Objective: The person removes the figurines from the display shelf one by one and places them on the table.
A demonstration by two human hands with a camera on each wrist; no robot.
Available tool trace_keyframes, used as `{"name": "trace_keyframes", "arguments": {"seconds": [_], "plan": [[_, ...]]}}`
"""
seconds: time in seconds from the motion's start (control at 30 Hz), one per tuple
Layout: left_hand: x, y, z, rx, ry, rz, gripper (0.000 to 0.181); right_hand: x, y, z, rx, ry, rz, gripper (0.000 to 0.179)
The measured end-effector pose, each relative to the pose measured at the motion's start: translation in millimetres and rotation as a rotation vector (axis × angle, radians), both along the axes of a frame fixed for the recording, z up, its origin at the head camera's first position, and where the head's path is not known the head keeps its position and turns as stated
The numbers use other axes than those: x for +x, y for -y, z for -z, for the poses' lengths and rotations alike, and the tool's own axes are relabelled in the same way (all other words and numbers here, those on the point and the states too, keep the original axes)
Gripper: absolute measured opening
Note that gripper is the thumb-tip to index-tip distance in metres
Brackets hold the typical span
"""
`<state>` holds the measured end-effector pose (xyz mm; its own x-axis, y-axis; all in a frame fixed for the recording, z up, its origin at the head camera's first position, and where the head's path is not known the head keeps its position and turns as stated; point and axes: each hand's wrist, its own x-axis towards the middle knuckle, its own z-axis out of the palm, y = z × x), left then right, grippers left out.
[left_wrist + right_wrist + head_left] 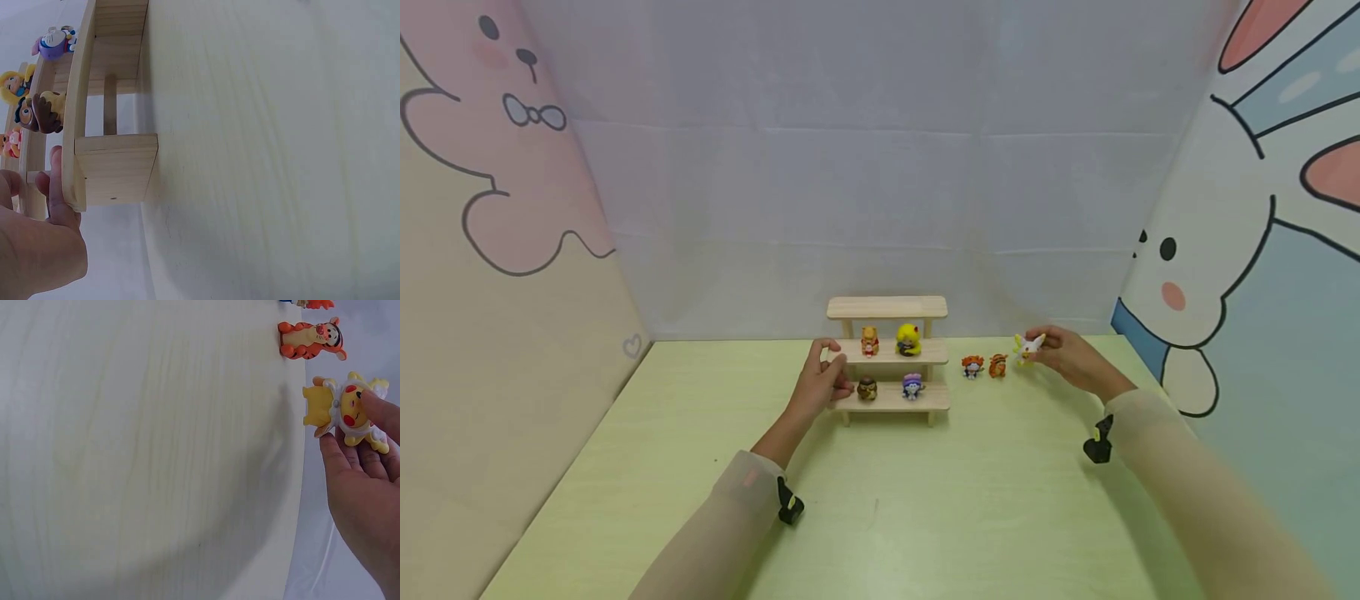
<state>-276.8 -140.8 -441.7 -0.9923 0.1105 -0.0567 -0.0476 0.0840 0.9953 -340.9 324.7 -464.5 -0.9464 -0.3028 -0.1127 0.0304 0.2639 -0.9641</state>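
My right hand [1070, 357] pinches a yellow Pikachu figurine [319, 406] in a white hood, thumb on its face and fingers behind. A tiger figurine [310, 340] and an orange-topped figurine [972, 366] stand to its left on the table. My left hand [817, 383] is at the left end of a three-tier wooden display shelf [887, 307], fingers touching the lowest board. On that board stand an owl figurine [47, 112] and a purple-capped figurine [913, 385]. The middle board bears a bear figurine [869, 341] and a yellow-haired figurine [908, 339].
The pale table [880, 508] ends at a white cloth backdrop [880, 167]. A panel with a pink cartoon animal [535, 217] rises on the left, and one with a white rabbit [1210, 250] on the right. The top board of the shelf bears no figurine.
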Motion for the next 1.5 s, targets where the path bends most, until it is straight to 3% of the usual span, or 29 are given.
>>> {"name": "trace_keyframes", "arguments": {"seconds": [0.33, 0.57, 0.73, 1.07, 1.5], "plan": [[-2.4, -0.7, 0.0, 0.007, -0.001, 0.004, 0.025, 0.9, 0, 9.4, 0.026, -0.002, 0.0, 0.047], [-18.1, 1.7, 22.8, 0.011, 0.004, -0.006, 0.027, 0.4, -2, 15.6, 0.026, 0.003, 0.004, 0.047], [-20.9, 0.9, 31.6, 0.007, -0.019, -0.028, 0.029, 0.4, -3, 18.1, 0.015, 0.003, 0.004, 0.048], [-21.4, 0.2, 35.6, -0.006, -0.058, -0.041, 0.022, 1.7, -3, 15.6, 0.021, 0.008, 0.001, 0.051], [-22.6, -0.2, 37.0, 0.017, -0.032, -0.032, 0.031, 5.7, -5, -0.2, 0.009, -0.008, -0.02, 0.062]]}}
